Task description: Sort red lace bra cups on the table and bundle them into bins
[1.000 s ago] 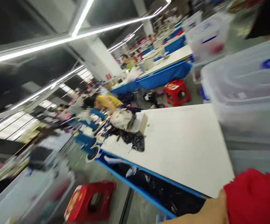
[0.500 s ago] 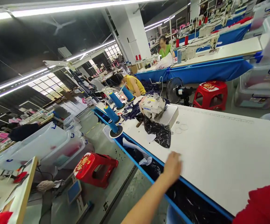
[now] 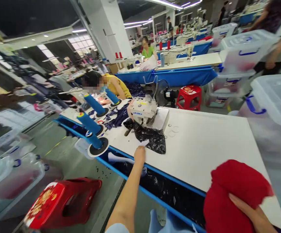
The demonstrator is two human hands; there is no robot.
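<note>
My left hand reaches over the table's front edge, its fingers curled together at the lower edge of a small white scrap. The fingertips are hidden, so I cannot tell whether they grip the scrap. Beside the scrap lies a crumpled black plastic bag, spreading from under a white JUKI sewing machine. At the lower right, my right hand is closed on a bunched red cloth, thumb on top and the other fingers hidden beneath. The cloth is over the right part of the white table.
Blue thread cones stand left of the machine. A blue-edged trough with dark lining runs along the table's front. A red stool is at lower left; plastic bins stand at right. A co-worker in yellow bends beyond the cones.
My view has swung right. My left hand has moved forward along the table to the white scrap. The red cloth has come further into view, and my right hand on it now shows.
</note>
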